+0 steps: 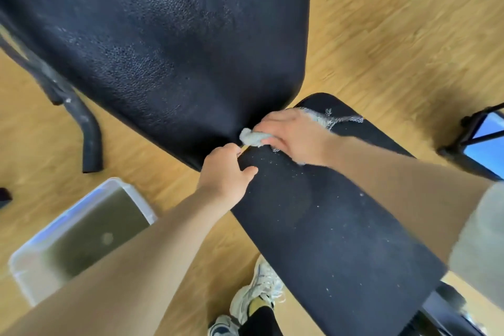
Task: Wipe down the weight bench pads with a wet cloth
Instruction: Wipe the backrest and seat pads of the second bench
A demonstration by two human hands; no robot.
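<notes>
Head view, looking down: two black bench pads meet near the centre of the frame. The back pad [163, 49] fills the upper left and centre; its grained, leather-like cover shows pale grey smears and streaks across its upper middle. The seat pad [327, 240] runs from the centre to the lower right; its surface is flatter and duller, peppered with white specks that lie thickest near its upper end. The cloth [252, 138], pale grey and bunched, sits at the seam where the two pads meet, with a frayed, mesh-like tail trailing to the upper right over the seat pad. The right hand [294, 135] holds the cloth, fingers curled round the bunched end and pressing it against the foot of the back pad. The left hand [226, 174] grips the near upper corner of the seat pad, thumb lying on top and fingers curled over the edge. A grey sleeve [480, 240] shows at the right edge. A clear plastic tub [114, 185] of murky greenish water stands on the wooden floor [395, 49] at lower left, beside a black bench leg [87, 131]. White shoes [259, 292] appear at bottom centre; any marking on them is too blurred to read.
</notes>
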